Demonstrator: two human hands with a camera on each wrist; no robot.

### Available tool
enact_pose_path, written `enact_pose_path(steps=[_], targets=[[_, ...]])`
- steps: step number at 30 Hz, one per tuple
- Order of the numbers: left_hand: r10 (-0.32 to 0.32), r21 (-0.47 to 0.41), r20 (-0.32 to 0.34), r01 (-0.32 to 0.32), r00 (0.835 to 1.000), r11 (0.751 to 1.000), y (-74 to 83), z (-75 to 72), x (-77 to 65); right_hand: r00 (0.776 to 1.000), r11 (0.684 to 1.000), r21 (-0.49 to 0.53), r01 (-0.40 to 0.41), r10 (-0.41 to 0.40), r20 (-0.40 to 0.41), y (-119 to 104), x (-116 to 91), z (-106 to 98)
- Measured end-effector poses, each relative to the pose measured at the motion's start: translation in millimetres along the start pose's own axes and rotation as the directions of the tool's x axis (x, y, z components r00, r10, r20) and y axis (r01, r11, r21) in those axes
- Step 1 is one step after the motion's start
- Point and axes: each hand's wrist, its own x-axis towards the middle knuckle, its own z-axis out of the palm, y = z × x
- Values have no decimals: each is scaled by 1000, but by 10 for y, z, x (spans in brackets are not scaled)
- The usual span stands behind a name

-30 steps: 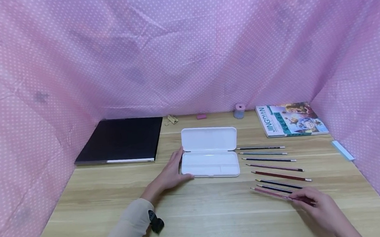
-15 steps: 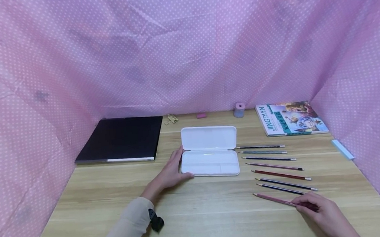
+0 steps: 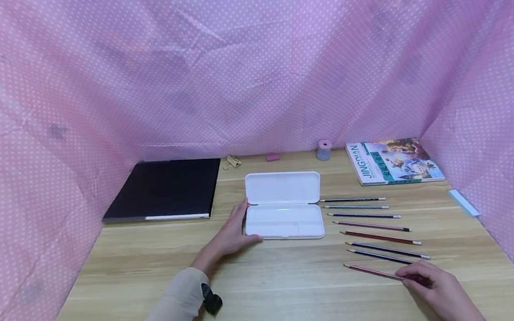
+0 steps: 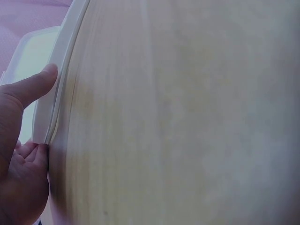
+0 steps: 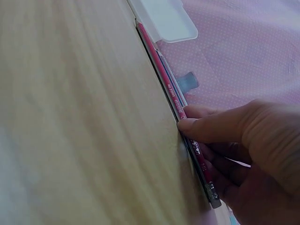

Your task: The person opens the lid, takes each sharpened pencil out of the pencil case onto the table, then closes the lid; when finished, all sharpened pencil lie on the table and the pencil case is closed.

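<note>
An open white pencil case (image 3: pixel 284 222) lies mid-table, its lid (image 3: pixel 283 187) folded back. My left hand (image 3: pixel 232 237) holds its left end, the thumb on the front edge and the fingers along the side. In the left wrist view the thumb (image 4: pixel 35 86) touches the case's edge. Low on the right, my right hand (image 3: pixel 434 285) pinches a red-pink pencil (image 3: pixel 370 270) near its eraser end; the point faces left. The right wrist view shows the pencil (image 5: pixel 161 72) low over the table, between thumb and fingers. Several pencils lie behind it in a row, including a dark red one (image 3: pixel 381 238).
A black folder (image 3: pixel 164 190) lies back left. Along the back are a gold binder clip (image 3: pixel 233 162), a pink eraser (image 3: pixel 273 157) and a small pink-and-blue cylinder (image 3: pixel 323 150). A magazine (image 3: pixel 393 162) lies back right, near a light blue strip (image 3: pixel 464 203). Pink dotted cloth (image 3: pixel 250 80) surrounds the table.
My right hand has drawn the pinched pencil slightly towards the table's front, away from the neighbouring pencils, and then nearly stopped. The left hand and pencil case have stayed in place.
</note>
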Motion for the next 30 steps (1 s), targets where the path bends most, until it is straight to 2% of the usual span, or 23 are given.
enact_pose_path(steps=[8,12,15,17,23,27,30], targets=[[6,-2,-4,-6,1000,1000,-2,12,-3,1000,1000,-7,-23,23,10,-72,27,-77],[5,-24,-11,-5,1000,1000,-12,17,2,998,998,13,55,-55,-37,-168,157,-160],[-4,-64,-14,3,1000,998,-16,20,12,989,991,19,132,-130,-73,-267,337,-204],[-10,-99,-12,8,1000,995,-20,20,15,987,989,31,147,-145,-65,-337,483,-211],[-10,-162,-4,9,1000,987,-13,17,21,992,993,65,103,-107,61,-497,967,-129],[-11,-165,2,11,1000,986,7,3,26,980,986,156,53,-81,179,-530,1276,-9],[-32,-176,18,35,999,984,17,-26,26,967,970,243,-5,-57,247,-524,1472,111]])
